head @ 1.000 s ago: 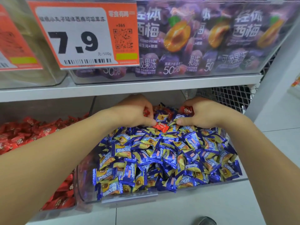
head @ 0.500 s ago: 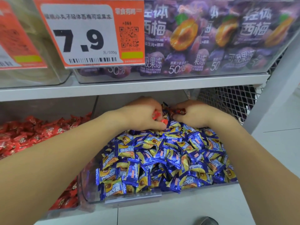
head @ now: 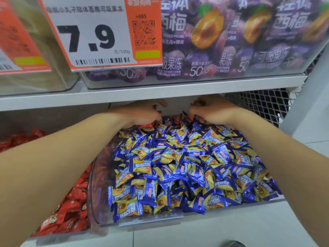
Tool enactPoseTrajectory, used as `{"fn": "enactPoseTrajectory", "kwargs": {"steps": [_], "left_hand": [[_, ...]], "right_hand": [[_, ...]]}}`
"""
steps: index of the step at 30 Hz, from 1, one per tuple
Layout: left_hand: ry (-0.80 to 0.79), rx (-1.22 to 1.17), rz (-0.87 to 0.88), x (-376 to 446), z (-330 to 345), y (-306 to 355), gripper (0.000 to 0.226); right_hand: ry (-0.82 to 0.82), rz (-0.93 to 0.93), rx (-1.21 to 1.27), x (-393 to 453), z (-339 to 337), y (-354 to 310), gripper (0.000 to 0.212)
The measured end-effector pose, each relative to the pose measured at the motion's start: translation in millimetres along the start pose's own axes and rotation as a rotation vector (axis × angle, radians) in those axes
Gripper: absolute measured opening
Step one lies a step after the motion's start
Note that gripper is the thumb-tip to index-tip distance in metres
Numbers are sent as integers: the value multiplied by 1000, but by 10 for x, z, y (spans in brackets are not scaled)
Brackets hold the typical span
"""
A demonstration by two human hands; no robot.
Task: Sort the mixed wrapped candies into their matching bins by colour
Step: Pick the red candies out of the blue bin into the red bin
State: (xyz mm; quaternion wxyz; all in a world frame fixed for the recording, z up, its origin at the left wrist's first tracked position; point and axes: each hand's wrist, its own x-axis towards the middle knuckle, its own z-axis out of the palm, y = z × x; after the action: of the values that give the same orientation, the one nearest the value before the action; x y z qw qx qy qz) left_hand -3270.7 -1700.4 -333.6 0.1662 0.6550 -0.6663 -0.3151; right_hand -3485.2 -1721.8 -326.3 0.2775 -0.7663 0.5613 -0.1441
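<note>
Big clear bin (head: 99, 193) full of blue candies (head: 178, 166), with a few red candies (head: 175, 119) mixed in at the very back and more red ones in the red bin (head: 71, 202) just beside it on the left. Probably light, crinkly and slippery, so best pinched by the wrapper ends. Left hand (head: 142, 113) curled round red candies, right hand (head: 211, 111) curled too, likely pinching one.

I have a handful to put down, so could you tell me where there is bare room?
Bare white shelf lies in front of the blue candy bin. The bin's back is crowded by the left hand and right hand.
</note>
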Motion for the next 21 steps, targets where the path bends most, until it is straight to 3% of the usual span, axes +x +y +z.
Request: {"fn": "enactPoseTrajectory", "kwargs": {"steps": [4, 10, 15, 18, 21], "left_hand": [[6, 60, -6, 86, 33, 34, 14], [34, 227, 130, 226, 139, -51, 29], [35, 258, 181, 306, 183, -4, 21], [66, 181, 225, 385, 258, 61, 13], [35, 186, 254, 446, 350, 156, 18]], "right_hand": [[-82, -60, -49, 188, 97, -124, 17], [-239, -117, -394, 416, 249, -155, 36], [-101, -177, -135, 384, 126, -16, 12], [-31, -138, -71, 321, -61, 67, 43], [-47, -59, -177, 239, -204, 135, 38]]}}
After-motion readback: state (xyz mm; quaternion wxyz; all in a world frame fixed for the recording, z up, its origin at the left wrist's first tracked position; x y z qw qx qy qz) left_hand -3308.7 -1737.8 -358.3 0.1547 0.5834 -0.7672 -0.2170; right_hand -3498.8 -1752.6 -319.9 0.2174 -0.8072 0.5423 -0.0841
